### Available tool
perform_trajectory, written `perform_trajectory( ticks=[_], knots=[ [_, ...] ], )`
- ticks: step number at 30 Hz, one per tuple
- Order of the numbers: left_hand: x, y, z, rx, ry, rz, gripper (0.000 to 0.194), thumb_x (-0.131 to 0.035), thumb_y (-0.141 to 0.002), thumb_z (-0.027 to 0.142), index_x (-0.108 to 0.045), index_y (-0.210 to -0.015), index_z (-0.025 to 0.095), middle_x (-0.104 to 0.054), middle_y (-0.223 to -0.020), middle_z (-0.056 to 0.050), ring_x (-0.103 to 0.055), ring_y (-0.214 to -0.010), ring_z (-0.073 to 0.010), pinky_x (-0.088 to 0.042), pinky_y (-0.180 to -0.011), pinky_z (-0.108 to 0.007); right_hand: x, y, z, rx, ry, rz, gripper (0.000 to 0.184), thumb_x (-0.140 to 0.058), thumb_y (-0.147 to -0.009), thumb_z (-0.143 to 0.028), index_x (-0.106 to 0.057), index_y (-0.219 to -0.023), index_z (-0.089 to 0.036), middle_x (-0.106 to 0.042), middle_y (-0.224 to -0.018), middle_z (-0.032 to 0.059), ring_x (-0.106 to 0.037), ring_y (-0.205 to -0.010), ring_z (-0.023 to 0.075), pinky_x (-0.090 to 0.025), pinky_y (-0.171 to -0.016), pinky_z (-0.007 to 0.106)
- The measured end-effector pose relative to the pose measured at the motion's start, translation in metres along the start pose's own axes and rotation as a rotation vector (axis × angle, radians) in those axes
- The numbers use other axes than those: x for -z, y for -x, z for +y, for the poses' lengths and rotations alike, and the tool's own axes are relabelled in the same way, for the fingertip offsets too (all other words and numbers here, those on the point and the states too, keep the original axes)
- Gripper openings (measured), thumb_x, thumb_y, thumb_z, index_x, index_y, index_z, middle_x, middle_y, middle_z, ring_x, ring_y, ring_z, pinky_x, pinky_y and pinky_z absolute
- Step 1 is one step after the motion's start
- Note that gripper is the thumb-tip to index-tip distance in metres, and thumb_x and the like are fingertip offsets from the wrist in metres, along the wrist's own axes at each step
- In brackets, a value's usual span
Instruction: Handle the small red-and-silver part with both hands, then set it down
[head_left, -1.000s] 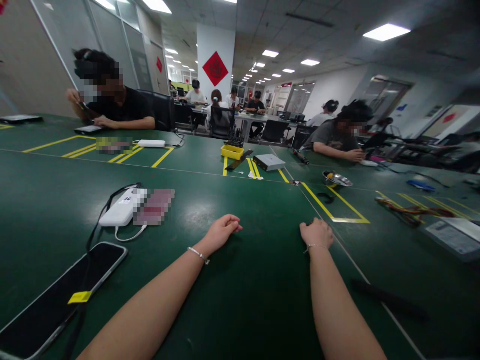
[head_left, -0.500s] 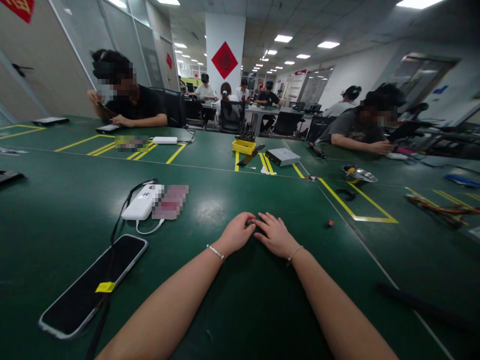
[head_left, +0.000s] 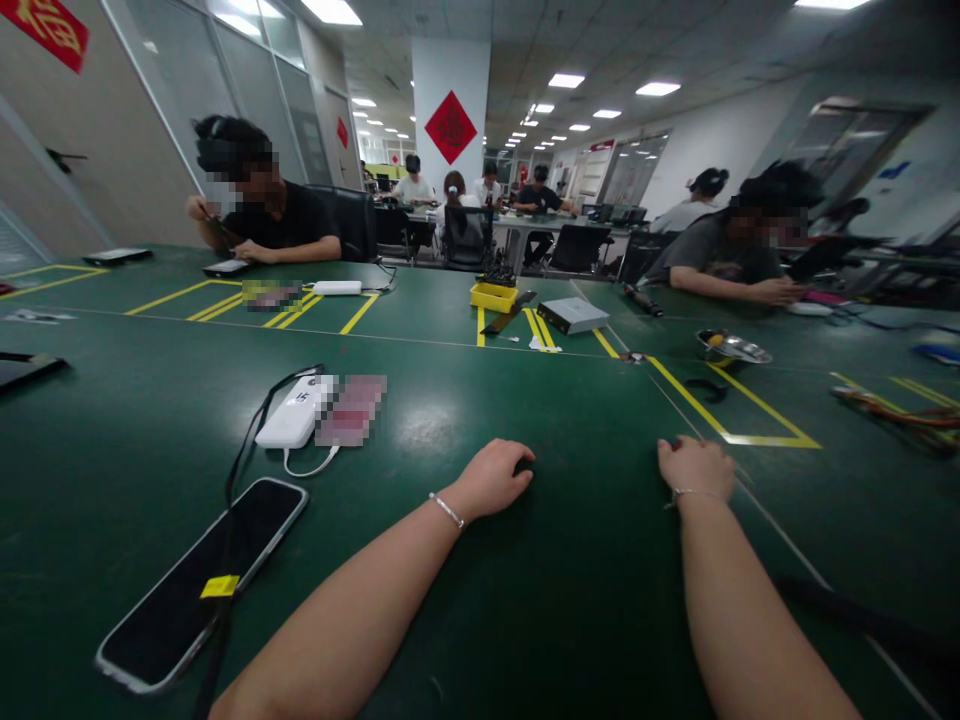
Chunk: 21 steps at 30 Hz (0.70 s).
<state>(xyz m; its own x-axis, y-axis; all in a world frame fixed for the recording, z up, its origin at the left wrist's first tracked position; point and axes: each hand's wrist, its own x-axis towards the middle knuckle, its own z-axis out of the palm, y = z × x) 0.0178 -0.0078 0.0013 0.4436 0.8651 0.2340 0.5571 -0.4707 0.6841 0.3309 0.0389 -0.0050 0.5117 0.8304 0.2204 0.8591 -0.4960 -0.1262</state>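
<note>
One white plastic power bank (head_left: 294, 415) and one black-screened phone (head_left: 202, 585) lie left of my left hand (head_left: 493, 478), fingers narrowly parted; my right hand's (head_left: 699, 468) grip I cannot tell.

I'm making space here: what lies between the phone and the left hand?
In the head view, bare green tabletop lies between the phone and the left hand.

From over here I get a dark green worktop (head_left: 585, 570) ruled with bright yellow stripes (head_left: 690, 399), some doubled; a white power bank (head_left: 289, 420), a black-screened phone (head_left: 180, 600) edged pale, a yellow tag (head_left: 220, 586), a yellow tray (head_left: 492, 298), and a red diamond (head_left: 451, 128) with dark patterning
</note>
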Motion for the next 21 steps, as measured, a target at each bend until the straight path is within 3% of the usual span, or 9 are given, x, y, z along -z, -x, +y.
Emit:
perform_trajectory(
  ticks=[5,9,12,21],
  knots=[
    [-0.001,0.0,0.0,-0.023,-0.019,0.01,0.026,-0.049,-0.073,0.025,-0.055,-0.098,0.019,-0.058,-0.097,-0.005,-0.048,-0.096,-0.0205,-0.035,-0.087,-0.034,-0.008,-0.008,0.001,0.076,-0.001,-0.044,0.034,-0.038,-0.071,-0.02,-0.062,-0.095,-0.014,-0.056,-0.094,0.0151,-0.052,-0.088,0.0269,-0.041,-0.07,0.037],
    [-0.001,0.0,-0.002,-0.044,-0.041,0.011,0.026,-0.048,-0.074,0.026,-0.055,-0.097,0.019,-0.059,-0.096,-0.005,-0.048,-0.095,-0.0209,-0.036,-0.086,-0.034,-0.005,-0.008,0.002,0.011,-0.063,0.024,0.036,-0.042,-0.07,-0.024,-0.059,-0.099,-0.01,-0.057,-0.092,0.0162,-0.054,-0.083,0.0257,-0.043,-0.066,0.034],
    [0.0,0.0,-0.002,-0.051,-0.05,0.006,0.026,-0.046,-0.074,0.026,-0.055,-0.097,0.019,-0.058,-0.097,-0.005,-0.048,-0.095,-0.0207,-0.036,-0.085,-0.034,-0.001,-0.006,0.001,0.001,-0.054,-0.018,0.033,-0.042,-0.07,-0.026,-0.062,-0.093,-0.012,-0.059,-0.09,0.0165,-0.055,-0.081,0.0262,-0.043,-0.065,0.034],
    [0.003,-0.001,-0.001,0.0,0.006,0.002,0.025,-0.046,-0.074,0.027,-0.055,-0.097,0.019,-0.059,-0.097,-0.006,-0.05,-0.094,-0.0205,-0.038,-0.083,-0.033,0.008,0.001,-0.003,0.068,-0.107,-0.041,0.033,-0.041,-0.066,-0.011,-0.064,-0.089,-0.01,-0.058,-0.095,0.0164,-0.054,-0.085,0.0277,-0.041,-0.07,0.036]
  ],
)
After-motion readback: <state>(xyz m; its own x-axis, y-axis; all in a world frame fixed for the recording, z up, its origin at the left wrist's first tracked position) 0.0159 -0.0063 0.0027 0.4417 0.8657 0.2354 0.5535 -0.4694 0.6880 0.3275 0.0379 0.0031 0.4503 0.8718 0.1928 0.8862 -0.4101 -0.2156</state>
